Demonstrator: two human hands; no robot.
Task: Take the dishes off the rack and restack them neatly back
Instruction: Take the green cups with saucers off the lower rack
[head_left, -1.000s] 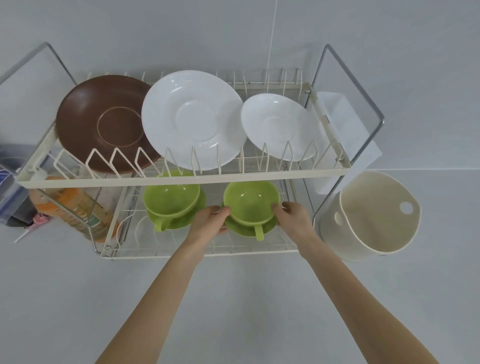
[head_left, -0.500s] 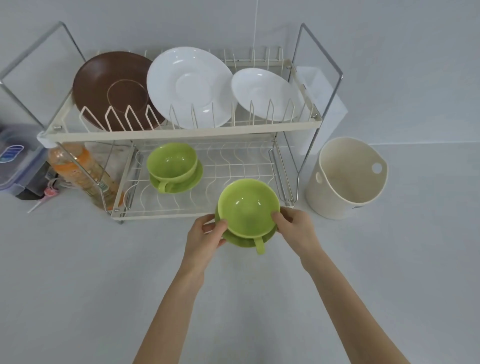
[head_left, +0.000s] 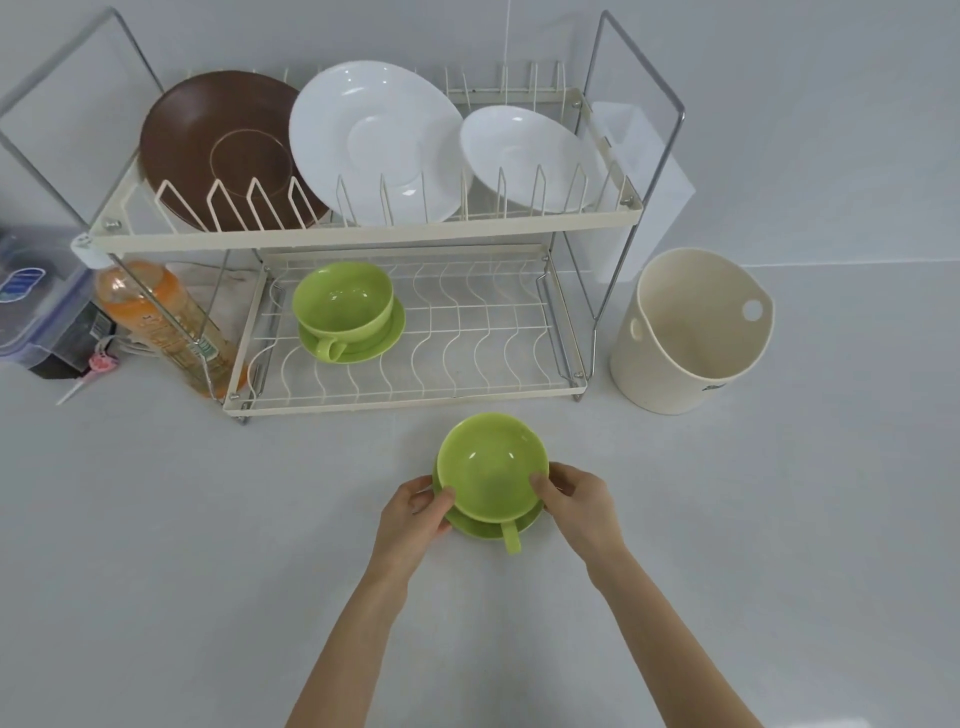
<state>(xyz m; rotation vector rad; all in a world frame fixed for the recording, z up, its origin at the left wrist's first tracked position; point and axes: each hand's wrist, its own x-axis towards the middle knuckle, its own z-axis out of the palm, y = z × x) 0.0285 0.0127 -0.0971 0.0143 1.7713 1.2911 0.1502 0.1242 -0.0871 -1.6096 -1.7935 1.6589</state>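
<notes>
A green cup (head_left: 491, 462) on its green saucer (head_left: 478, 527) is over the grey table in front of the rack, handle pointing toward me. My left hand (head_left: 413, 517) grips the set's left edge and my right hand (head_left: 582, 501) its right edge. The two-tier cream wire rack (head_left: 363, 236) stands behind. Its lower shelf holds a second green cup and saucer (head_left: 345, 312) at the left. The upper tier carries a brown plate (head_left: 218, 145), a large white plate (head_left: 374, 140) and a small white plate (head_left: 524, 156), all upright.
A cream bucket (head_left: 691, 332) stands right of the rack. An orange bottle (head_left: 161, 322) leans at the rack's left end, with a plastic box (head_left: 36, 291) and a pink-tipped utensil (head_left: 93, 369) beyond. A translucent holder (head_left: 644, 171) hangs off the rack's right side.
Both hands drew the green cup and saucer out of the lower shelf and toward me, down to the table in front of the rack.
</notes>
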